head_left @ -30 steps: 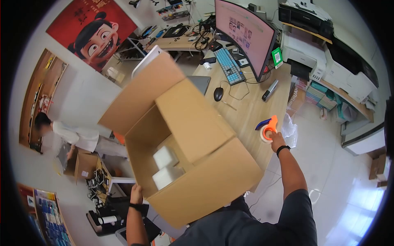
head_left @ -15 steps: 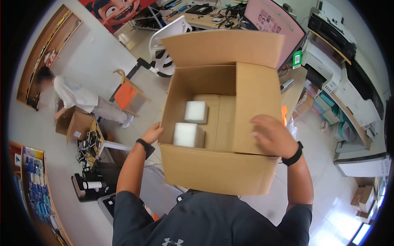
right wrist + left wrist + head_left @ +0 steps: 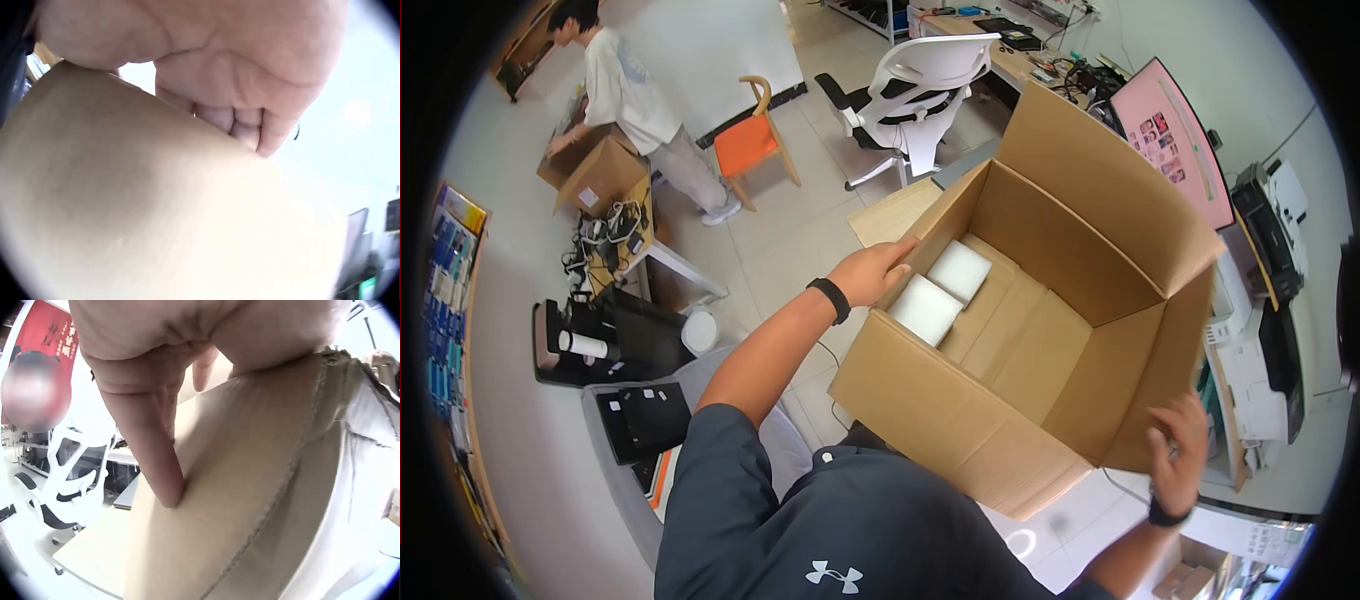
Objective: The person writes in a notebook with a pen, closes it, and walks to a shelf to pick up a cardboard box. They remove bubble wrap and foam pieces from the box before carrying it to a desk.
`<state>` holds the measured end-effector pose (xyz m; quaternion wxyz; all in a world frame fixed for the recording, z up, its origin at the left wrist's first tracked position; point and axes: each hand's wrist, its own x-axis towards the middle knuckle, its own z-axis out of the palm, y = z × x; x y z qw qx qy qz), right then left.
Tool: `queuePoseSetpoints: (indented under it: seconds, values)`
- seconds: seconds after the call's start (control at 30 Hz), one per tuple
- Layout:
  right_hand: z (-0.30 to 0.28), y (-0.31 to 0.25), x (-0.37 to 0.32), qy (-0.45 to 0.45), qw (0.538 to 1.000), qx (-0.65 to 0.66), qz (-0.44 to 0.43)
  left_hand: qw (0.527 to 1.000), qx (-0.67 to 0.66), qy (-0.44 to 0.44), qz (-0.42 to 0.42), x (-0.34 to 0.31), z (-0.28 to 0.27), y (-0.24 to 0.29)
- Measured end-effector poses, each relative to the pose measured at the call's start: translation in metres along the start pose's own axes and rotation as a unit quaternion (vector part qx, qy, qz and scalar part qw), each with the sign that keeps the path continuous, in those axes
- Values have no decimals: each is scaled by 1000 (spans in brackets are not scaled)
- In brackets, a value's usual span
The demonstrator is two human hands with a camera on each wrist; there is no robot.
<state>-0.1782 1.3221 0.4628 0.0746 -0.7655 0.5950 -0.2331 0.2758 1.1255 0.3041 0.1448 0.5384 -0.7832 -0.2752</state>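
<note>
A large open cardboard box (image 3: 960,425) is tilted in front of my body in the head view. Two white foam-like blocks (image 3: 926,311) lie inside it, against the left wall. With my left hand (image 3: 872,274) I grip that left wall at its top edge. In the left wrist view, a finger (image 3: 147,447) presses flat on the cardboard. On the other side, my right hand (image 3: 1180,450) holds the outer edge of the right flap (image 3: 1168,370). Its fingers bend over behind the flap in the right wrist view, their tips partly hidden. The far flap (image 3: 1105,185) stands up.
A desk with a monitor (image 3: 1175,140) stands behind the box, with printers (image 3: 1268,235) at the right. Further back are a white office chair (image 3: 925,95) and an orange-seated chair (image 3: 750,145). Another person (image 3: 635,105) handles a smaller box (image 3: 600,175) at the left.
My right hand released the orange tape dispenser and moved to the box's right flap, which has swung from folded in to outward. The box has turned; my left hand stays on its left side.
</note>
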Motion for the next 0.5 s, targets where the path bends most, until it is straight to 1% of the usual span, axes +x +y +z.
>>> queuePoseSetpoints:
  seconds: [0.03, 0.07, 0.1, 0.13, 0.17, 0.2, 0.23, 0.27, 0.3, 0.33, 0.37, 0.4, 0.43, 0.5]
  values:
    - [-17, 12, -18, 13, 998, -38, 43, 998, 7, 18, 52, -1, 4, -6]
    - [-27, 30, -39, 10, 992, 0, 130, 999, -2, 19, 49, -2, 5, -10]
    - [-37, 52, -61, 10, 975, 37, 217, 999, -16, -15, 44, -2, 5, -12]
    - [-38, 80, -82, 8, 976, 31, 218, 997, -29, -50, 41, -1, 4, -14]
    - [-29, 113, -105, -29, 950, 78, 302, 997, -35, -50, 45, -6, 5, -14]
    - [-14, 136, -128, -64, 913, 123, 383, 996, 1, -48, 73, -19, 7, -13]
    - [10, 151, -146, -97, 903, 152, 389, 993, 37, -46, 100, -29, 7, -10]
    - [42, 164, -167, -108, 909, 187, 357, 990, 11, -121, 76, -38, -7, 5]
    - [59, 130, -150, -141, 857, 293, 399, 987, 8, -116, 107, -48, -9, 5]
    - [92, 130, -159, -143, 848, 311, 404, 984, 13, -132, 115, -52, -11, 0]
    - [118, 109, -147, -138, 865, 351, 330, 981, 19, -150, 123, -53, -13, -1]
    - [131, 94, -138, -158, 866, 339, 331, 980, 22, -153, 124, -52, -11, -2]
    - [138, 82, -129, -155, 864, 344, 332, 979, 33, -150, 132, -50, -7, -7]
    - [132, 60, -108, -142, 897, 272, 319, 979, 49, -147, 135, -49, -2, -13]
